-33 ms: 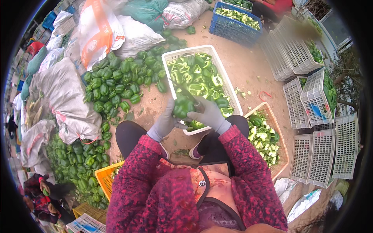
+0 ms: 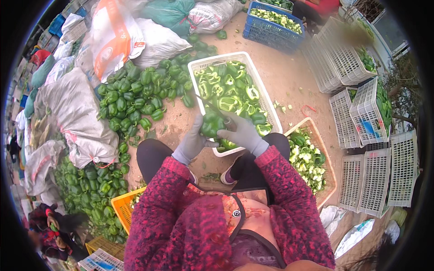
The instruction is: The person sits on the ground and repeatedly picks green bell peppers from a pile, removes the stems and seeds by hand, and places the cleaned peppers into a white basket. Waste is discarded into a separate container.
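Both my hands wear grey gloves and meet in front of my knees, over the near end of a white crate point(image 2: 275, 108). A whole green bell pepper point(image 2: 213, 124) sits in the fingers of my left hand point(image 2: 191, 142). My right hand point(image 2: 243, 135) is closed on a knife point(image 2: 211, 105), whose dark, narrow blade slants up and left along the pepper's far side. The right fingertips also touch the pepper; whether the edge has cut into it I cannot tell. Inside the crate lie halved green peppers point(image 2: 229, 104), some with their pale insides up.
Whole peppers point(image 2: 135, 95) are heaped on the left beside large sacks point(image 2: 77, 113). A tan crate point(image 2: 333, 174) of pale pepper cores stands by my right knee. Stacked crates point(image 2: 365, 178) line the right side; a blue crate point(image 2: 273, 34) is far ahead. Another person point(image 2: 52, 230) works at lower left.
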Demonstrator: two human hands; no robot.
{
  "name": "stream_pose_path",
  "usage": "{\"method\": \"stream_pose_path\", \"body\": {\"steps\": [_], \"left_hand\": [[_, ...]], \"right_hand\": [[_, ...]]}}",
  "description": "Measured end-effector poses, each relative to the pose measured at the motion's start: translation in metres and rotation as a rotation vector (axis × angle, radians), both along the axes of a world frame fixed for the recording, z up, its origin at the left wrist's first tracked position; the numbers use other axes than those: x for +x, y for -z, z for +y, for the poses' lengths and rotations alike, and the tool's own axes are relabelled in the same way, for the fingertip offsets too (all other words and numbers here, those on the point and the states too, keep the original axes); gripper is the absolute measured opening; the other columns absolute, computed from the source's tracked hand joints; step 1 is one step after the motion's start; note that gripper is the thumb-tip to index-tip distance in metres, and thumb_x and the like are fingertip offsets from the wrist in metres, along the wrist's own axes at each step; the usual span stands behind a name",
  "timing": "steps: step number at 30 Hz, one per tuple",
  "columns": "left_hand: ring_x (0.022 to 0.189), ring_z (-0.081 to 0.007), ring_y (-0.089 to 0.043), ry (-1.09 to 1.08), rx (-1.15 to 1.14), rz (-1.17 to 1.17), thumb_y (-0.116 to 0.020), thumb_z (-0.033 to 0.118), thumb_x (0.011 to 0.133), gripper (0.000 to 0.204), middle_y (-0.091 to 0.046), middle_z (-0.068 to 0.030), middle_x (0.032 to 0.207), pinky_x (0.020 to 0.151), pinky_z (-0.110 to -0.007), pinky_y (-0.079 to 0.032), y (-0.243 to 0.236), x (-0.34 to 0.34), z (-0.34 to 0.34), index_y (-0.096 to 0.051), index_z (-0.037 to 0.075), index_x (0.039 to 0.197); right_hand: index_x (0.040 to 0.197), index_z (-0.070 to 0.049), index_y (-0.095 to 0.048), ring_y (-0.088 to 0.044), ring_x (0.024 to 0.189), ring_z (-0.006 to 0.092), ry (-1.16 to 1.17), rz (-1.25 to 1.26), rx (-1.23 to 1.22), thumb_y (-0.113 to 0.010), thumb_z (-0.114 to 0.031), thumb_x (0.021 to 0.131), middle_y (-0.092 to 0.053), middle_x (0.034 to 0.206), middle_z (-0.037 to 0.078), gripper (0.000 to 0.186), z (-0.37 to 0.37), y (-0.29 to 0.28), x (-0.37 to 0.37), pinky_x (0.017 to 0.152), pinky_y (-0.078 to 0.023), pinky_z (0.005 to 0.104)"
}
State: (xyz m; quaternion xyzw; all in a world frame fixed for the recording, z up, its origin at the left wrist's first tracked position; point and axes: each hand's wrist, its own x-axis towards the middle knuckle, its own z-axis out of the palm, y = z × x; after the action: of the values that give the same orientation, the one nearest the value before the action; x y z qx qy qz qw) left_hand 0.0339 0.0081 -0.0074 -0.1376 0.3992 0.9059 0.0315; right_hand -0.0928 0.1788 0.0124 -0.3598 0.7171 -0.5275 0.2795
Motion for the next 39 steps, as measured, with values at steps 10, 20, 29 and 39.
{"method": "stream_pose_path", "body": {"steps": [10,20,29,39], "left_hand": [[0.101,-0.0104,-0.065,-0.177,0.156,0.079,-0.045,0.064,0.105,0.061,-0.068,-0.0006,0.119,0.071,-0.024,-0.051,0.016,-0.023,0.004,-0.057,0.015,0.139],[0.104,-0.0121,-0.064,-0.207,-0.418,0.041,-0.064,0.055,0.100,0.067,-0.065,-0.0054,0.122,0.067,-0.024,-0.054,0.022,-0.022,-0.002,-0.052,0.005,0.142],[0.113,-0.0178,-0.063,-0.356,-0.438,0.126,-0.073,0.033,0.095,0.061,-0.063,-0.0103,0.126,0.091,-0.034,-0.056,0.046,-0.036,0.013,-0.051,0.002,0.143],[0.119,-0.0194,-0.062,-0.194,-0.022,0.147,-0.051,0.058,0.104,0.064,-0.061,-0.0054,0.132,0.092,-0.038,-0.058,-0.004,-0.039,0.024,-0.048,0.013,0.148]], "right_hand": [[0.132,-0.006,-0.061,-0.073,0.086,0.0348,0.115,0.406,0.405,-0.064,-0.035,0.100,-0.073,0.093,0.015,0.043,0.025,-0.025,0.027,0.077,-0.056,0.0435],[0.132,-0.004,-0.057,-0.073,0.093,0.0389,0.106,0.429,0.493,-0.060,-0.035,0.103,-0.075,0.100,0.017,0.043,0.018,-0.011,0.029,0.081,-0.056,0.0485],[0.134,-0.004,-0.056,-0.073,0.095,0.0384,0.143,0.381,0.491,-0.060,-0.036,0.102,-0.075,0.104,0.018,0.046,0.022,0.010,0.029,0.082,-0.056,0.0485],[0.116,-0.004,-0.057,-0.072,0.091,0.0388,0.157,0.455,0.535,-0.060,-0.035,0.102,-0.074,0.097,0.015,0.034,0.015,0.014,0.024,0.077,-0.055,0.0501]]}}
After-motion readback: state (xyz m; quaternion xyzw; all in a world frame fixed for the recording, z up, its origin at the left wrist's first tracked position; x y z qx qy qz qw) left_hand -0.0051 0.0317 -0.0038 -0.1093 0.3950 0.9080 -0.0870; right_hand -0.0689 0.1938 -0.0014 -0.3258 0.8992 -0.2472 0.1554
